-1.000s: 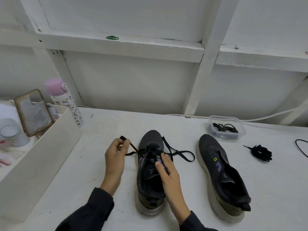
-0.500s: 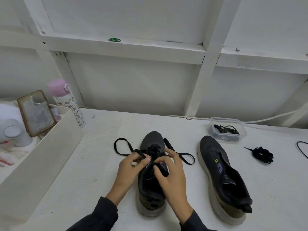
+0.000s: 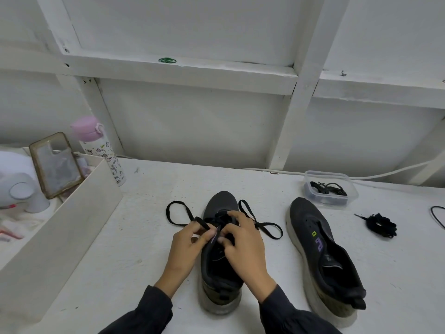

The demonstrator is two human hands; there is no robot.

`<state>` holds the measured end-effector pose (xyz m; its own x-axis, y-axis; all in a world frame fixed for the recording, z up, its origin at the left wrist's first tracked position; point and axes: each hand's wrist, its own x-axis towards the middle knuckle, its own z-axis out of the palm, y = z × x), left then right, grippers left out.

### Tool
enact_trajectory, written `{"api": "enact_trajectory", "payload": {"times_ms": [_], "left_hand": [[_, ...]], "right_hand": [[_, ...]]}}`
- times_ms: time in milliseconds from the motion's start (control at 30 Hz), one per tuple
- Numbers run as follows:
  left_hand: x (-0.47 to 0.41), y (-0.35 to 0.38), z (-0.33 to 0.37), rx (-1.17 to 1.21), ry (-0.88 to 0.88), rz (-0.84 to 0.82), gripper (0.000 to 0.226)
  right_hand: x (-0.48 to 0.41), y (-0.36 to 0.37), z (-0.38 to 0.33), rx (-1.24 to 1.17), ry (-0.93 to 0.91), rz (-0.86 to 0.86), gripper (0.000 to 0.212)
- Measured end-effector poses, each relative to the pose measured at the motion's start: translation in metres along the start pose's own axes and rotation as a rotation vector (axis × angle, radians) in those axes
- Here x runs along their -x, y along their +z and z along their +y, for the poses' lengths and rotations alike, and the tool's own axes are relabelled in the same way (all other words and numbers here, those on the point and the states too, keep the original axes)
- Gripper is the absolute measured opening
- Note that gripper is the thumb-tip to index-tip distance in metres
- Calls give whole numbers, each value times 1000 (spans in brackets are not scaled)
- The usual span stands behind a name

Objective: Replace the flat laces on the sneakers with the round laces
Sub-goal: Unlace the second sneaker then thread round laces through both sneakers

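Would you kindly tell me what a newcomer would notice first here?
The left hand and right hand pinch the flat lace at the middle sneaker, its loops splayed either side. Right of it lies a second sneaker with no lace; beyond, a tub holds dark laces, a lace bundle beside it.

No legible text, label or number anywhere.

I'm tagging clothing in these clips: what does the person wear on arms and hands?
Both the left hand and right hand are bare: no gloves, rings or watch show. Long dark sleeves of creased cloth reach each wrist.
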<state>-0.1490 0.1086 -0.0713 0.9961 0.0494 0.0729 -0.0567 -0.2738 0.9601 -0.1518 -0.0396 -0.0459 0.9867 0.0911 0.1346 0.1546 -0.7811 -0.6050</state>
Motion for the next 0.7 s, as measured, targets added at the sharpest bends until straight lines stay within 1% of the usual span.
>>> {"api": "enact_trajectory", "payload": {"times_ms": [133, 267, 333, 367, 433, 467, 500, 567, 600, 667, 700], "left_hand": [[0, 2, -2, -44, 15, 7, 4], [-2, 9, -7, -160, 10, 58, 13], [-3, 11, -9, -198, -1, 84, 10], [-3, 12, -10, -182, -9, 94, 9], [-3, 10, -7, -53, -60, 127, 10], [-3, 8, -6, 32, -94, 151, 11], [-3, 5, -6, 106, -121, 181, 11], [-3, 1, -7, 197, -183, 248, 15], [-2, -1, -8, 238, -227, 279, 19], [0, -5, -8, 311, -322, 319, 29], [0, -6, -9, 338, -361, 324, 34]], "right_hand": [[1, 6, -1, -14, 23, 32, 4], [-1, 7, -1, -25, 22, 47, 6], [-1, 6, 1, -39, 17, 42, 7], [-1, 6, 1, -53, 17, 37, 7], [-2, 6, 4, -119, 30, 36, 4], [-2, 4, 4, -189, 44, 38, 3], [-1, 3, 5, -274, 59, 43, 8], [0, -2, 9, -504, 92, 81, 19], [0, -6, 11, -641, 130, 99, 20], [1, -14, 17, -871, 263, 117, 13], [1, -17, 21, -918, 318, 127, 10]]}}
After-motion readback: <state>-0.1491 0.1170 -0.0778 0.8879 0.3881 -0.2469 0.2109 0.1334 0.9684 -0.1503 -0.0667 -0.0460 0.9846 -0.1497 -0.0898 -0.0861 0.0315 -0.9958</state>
